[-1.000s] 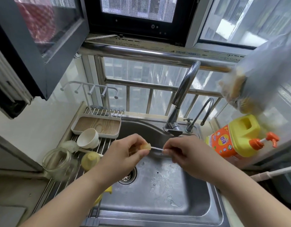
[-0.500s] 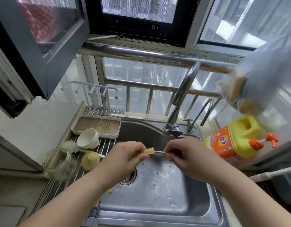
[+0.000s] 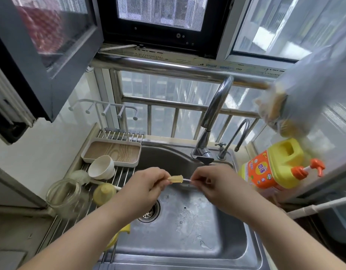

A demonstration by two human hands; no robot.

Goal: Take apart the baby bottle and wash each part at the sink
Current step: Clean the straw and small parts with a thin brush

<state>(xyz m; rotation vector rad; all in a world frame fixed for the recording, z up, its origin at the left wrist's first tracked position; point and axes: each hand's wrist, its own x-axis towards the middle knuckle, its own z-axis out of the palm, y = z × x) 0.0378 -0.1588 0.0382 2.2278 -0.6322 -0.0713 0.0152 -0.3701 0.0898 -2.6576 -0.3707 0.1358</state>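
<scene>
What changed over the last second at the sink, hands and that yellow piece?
More of the small yellow piece shows now, drawn out of the left hand toward the right hand, which holds the thin white stem. Both grips stayed, neither let go. The glass jar, yellow cap, white cup and detergent bottle stayed put.

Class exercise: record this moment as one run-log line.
left hand: pinches yellow brush tip | right hand: pinches thin white handle | over sink | faucet: no water visible
</scene>
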